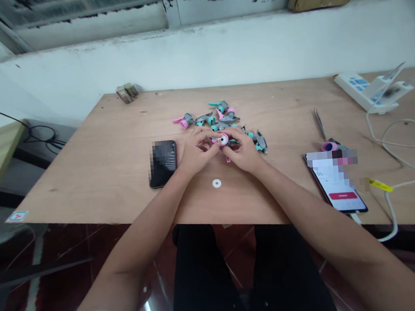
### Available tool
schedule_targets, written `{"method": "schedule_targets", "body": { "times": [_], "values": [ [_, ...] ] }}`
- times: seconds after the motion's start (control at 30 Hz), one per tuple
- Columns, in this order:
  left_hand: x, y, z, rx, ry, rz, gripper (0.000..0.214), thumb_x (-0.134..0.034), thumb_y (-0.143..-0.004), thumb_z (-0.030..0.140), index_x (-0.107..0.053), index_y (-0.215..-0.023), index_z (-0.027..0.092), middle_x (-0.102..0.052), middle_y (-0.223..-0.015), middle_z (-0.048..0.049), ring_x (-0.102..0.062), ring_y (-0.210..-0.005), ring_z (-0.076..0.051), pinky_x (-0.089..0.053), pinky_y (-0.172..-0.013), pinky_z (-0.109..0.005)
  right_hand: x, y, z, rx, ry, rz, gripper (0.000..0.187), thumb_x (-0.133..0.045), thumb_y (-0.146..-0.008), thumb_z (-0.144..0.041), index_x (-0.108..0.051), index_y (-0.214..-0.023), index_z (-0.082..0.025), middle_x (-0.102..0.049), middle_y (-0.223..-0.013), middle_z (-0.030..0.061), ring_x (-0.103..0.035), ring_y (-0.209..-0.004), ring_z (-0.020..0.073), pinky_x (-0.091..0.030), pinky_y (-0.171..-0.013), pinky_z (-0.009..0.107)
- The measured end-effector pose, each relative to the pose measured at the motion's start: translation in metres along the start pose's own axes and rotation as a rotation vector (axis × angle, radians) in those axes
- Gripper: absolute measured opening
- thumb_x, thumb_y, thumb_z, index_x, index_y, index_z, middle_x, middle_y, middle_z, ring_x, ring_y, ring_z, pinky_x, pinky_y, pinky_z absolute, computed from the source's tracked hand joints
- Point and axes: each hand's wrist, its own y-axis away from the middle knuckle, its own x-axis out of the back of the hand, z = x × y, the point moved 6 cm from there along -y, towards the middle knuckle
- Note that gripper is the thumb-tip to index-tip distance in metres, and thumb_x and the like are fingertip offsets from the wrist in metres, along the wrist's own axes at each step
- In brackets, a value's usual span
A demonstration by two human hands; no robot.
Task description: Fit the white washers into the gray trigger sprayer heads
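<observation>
**A:** Hands status?

**B:** Left hand (199, 152) and right hand (239, 151) meet above the desk (87, 184). Fingers (213, 137) together, clamped on a pink plastic ring (223, 139) with a dark centre hole.

**A:** Ring location?

**B:** Held between both hands, just in front of a heap of grey, teal and pink trigger-sprayer heads (219, 121). A white washer (216, 183) lies flat on the desk just nearer the body.

**A:** Anything else nearby?

**B:** Black smartphone (162, 164) just beside the left hand. Lit smartphone (335, 183) well right of the right hand, with tweezers (319, 123) beyond it. White power strip (364, 93) at the far right corner.
</observation>
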Motion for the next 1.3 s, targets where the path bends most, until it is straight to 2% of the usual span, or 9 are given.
{"method": "schedule_targets", "body": {
  "times": [0.13, 0.23, 0.37, 0.5, 0.6, 0.7, 0.87, 1.0, 1.3],
  "values": [
    [-0.004, 0.001, -0.008, 0.099, 0.166, 0.0, 0.033, -0.085, -0.089, 0.037, -0.07, -0.116, 0.024, -0.071, -0.119, -0.0064, -0.068, -0.083, -0.012, -0.057, -0.068, -0.023, 0.0, -0.001, -0.001, -0.036, -0.001, -0.006, 0.03, -0.07, -0.091, -0.031, -0.075, -0.121, -0.032, -0.077, -0.125, 0.0085, -0.07, -0.118, 0.0322, -0.062, -0.104, 0.056],
    [-0.007, 0.001, -0.015, 0.172, 0.209, -0.02, 0.039, -0.085, -0.088, 0.04, -0.066, -0.117, 0.023, -0.072, -0.122, -0.0076, -0.069, -0.083, -0.013, -0.058, -0.067, -0.023, 0.0, 0.0, 0.0, -0.037, -0.008, -0.006, 0.03, -0.07, -0.092, -0.032, -0.075, -0.121, -0.031, -0.076, -0.126, 0.0088, -0.07, -0.118, 0.0315, -0.063, -0.104, 0.056],
    [-0.011, 0.001, -0.016, 0.205, 0.227, -0.066, 0.035, -0.083, -0.091, 0.046, -0.067, -0.112, 0.022, -0.073, -0.108, -0.0063, -0.066, -0.076, -0.013, -0.055, -0.061, -0.023, 0.0, 0.0, 0.003, -0.01, 0.015, 0.005, 0.028, -0.074, -0.091, -0.032, -0.076, -0.119, -0.03, -0.077, -0.122, 0.0081, -0.07, -0.117, 0.0304, -0.062, -0.106, 0.055],
    [-0.012, 0.001, -0.017, 0.215, 0.189, -0.054, 0.037, -0.083, -0.09, 0.05, -0.067, -0.106, 0.021, -0.074, -0.102, -0.0051, -0.067, -0.08, -0.013, -0.055, -0.065, -0.022, -0.001, 0.0, 0.005, 0.022, 0.02, 0.006, 0.026, -0.076, -0.092, -0.031, -0.077, -0.118, -0.03, -0.077, -0.121, 0.0076, -0.07, -0.117, 0.0295, -0.062, -0.105, 0.052],
    [-0.009, 0.003, -0.015, 0.168, 0.136, 0.015, 0.036, -0.083, -0.091, 0.048, -0.066, -0.106, 0.021, -0.073, -0.103, -0.0047, -0.067, -0.08, -0.011, -0.054, -0.065, -0.02, -0.001, 0.0, 0.005, 0.047, 0.026, 0.009, 0.028, -0.075, -0.092, -0.029, -0.077, -0.12, -0.029, -0.077, -0.121, 0.0082, -0.071, -0.117, 0.0292, -0.062, -0.104, 0.051],
    [-0.004, 0.005, -0.005, 0.031, 0.015, 0.085, 0.026, -0.082, -0.094, 0.039, -0.067, -0.104, 0.021, -0.069, -0.106, -0.0043, -0.063, -0.073, -0.008, -0.049, -0.057, -0.017, -0.001, 0.0, 0.005, 0.051, 0.07, 0.014, 0.029, -0.073, -0.093, -0.027, -0.077, -0.122, -0.029, -0.077, -0.122, 0.0085, -0.071, -0.118, 0.0292, -0.062, -0.104, 0.051],
    [0.002, 0.005, 0.011, -0.093, -0.235, 0.105, 0.018, -0.083, -0.092, 0.031, -0.077, -0.105, 0.021, -0.063, -0.108, -0.0033, -0.061, -0.069, -0.006, -0.049, -0.053, -0.015, 0.002, 0.0, 0.007, 0.011, 0.2, 0.058, 0.032, -0.073, -0.091, -0.024, -0.078, -0.122, -0.029, -0.075, -0.126, 0.0093, -0.072, -0.119, 0.0299, -0.062, -0.107, 0.052],
    [0.003, 0.004, 0.015, -0.169, -0.313, 0.121, 0.014, -0.083, -0.091, 0.029, -0.079, -0.102, 0.02, -0.063, -0.105, -0.0032, -0.06, -0.069, -0.006, -0.052, -0.056, -0.017, 0.004, 0.0, 0.007, -0.006, 0.275, 0.08, 0.032, -0.074, -0.091, -0.024, -0.079, -0.123, -0.029, -0.074, -0.127, 0.0098, -0.072, -0.119, 0.0297, -0.061, -0.108, 0.051],
    [-0.001, 0.005, 0.008, -0.075, -0.272, 0.04, 0.011, -0.079, -0.091, 0.024, -0.085, -0.101, 0.022, -0.07, -0.102, -0.0038, -0.061, -0.07, -0.009, -0.054, -0.064, -0.023, 0.001, 0.002, 0.003, -0.021, 0.407, 0.001, 0.039, -0.071, -0.092, -0.02, -0.079, -0.129, -0.029, -0.076, -0.13, 0.0079, -0.074, -0.12, 0.029, -0.063, -0.108, 0.049]
  ]
}}
